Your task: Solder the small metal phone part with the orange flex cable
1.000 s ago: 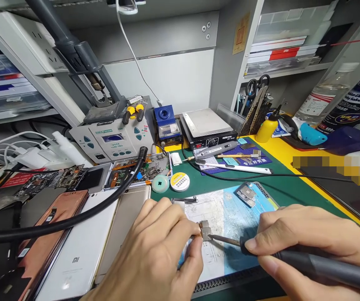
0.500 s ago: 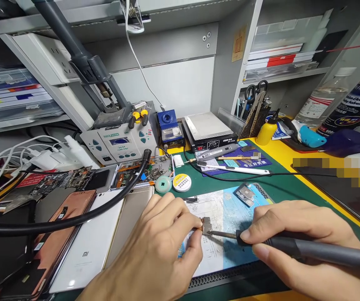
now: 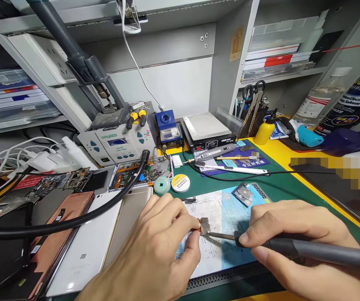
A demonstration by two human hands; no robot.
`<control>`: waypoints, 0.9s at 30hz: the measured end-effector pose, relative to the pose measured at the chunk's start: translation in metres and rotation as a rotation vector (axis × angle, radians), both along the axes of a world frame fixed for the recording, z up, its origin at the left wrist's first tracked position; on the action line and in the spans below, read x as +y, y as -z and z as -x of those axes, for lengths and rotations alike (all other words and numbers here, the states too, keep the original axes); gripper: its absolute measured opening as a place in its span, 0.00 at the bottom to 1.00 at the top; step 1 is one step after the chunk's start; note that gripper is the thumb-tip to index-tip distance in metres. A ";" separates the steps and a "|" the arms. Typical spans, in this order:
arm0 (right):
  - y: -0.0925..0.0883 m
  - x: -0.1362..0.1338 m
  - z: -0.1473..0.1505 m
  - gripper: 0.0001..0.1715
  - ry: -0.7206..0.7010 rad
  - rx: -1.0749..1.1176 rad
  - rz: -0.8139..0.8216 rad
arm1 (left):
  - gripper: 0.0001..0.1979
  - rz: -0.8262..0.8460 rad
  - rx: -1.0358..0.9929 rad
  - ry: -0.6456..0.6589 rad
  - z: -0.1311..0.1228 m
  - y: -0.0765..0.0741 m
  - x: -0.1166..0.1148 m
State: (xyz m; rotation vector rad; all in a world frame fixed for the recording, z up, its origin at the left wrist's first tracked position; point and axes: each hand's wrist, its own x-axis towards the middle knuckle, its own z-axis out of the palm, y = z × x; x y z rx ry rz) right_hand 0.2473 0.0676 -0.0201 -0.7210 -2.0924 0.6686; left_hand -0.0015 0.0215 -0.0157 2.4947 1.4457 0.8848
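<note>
Between thumb and forefinger, my left hand (image 3: 164, 246) pinches a small metal part (image 3: 205, 228) with an orange flex end, which looks like a phone camera module. My right hand (image 3: 302, 238) grips the dark handle of a soldering iron (image 3: 292, 246), held like a pen. Its thin metal tip points left and meets the module's lower right edge, or lies very close to it. Under both hands is a white and blue work sheet (image 3: 214, 255). Another small metal-shielded part (image 3: 244, 194) rests on the sheet's blue half, beyond my right hand.
Phone back covers (image 3: 84, 246) lie left, crossed by a thick black hose (image 3: 105, 219). Behind stand a hot-air station (image 3: 120, 144), a heating plate (image 3: 209, 127) and a tray of boards (image 3: 164, 167). A round tin (image 3: 180, 183), a brush (image 3: 233, 168) and a yellow bottle (image 3: 264, 131) are farther back.
The whole view has shifted slightly. The iron's tip has slid a little off the module's face towards its lower right edge. Both grips stay the same.
</note>
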 end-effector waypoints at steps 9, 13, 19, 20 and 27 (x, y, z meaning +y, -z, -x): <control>-0.002 0.003 0.003 0.13 -0.055 -0.028 0.006 | 0.09 -0.007 -0.007 0.000 0.000 0.002 0.001; -0.004 0.003 0.005 0.13 -0.026 -0.026 -0.010 | 0.08 -0.012 -0.011 0.010 0.000 0.003 0.000; -0.009 0.009 -0.002 0.15 0.041 -0.090 -0.030 | 0.08 0.023 -0.073 0.015 0.001 0.002 0.001; -0.010 0.011 -0.003 0.14 0.037 -0.107 -0.020 | 0.08 0.035 -0.084 0.011 0.002 0.002 0.002; -0.007 0.014 -0.004 0.07 0.089 -0.052 0.083 | 0.08 0.048 -0.103 0.000 0.003 0.001 0.001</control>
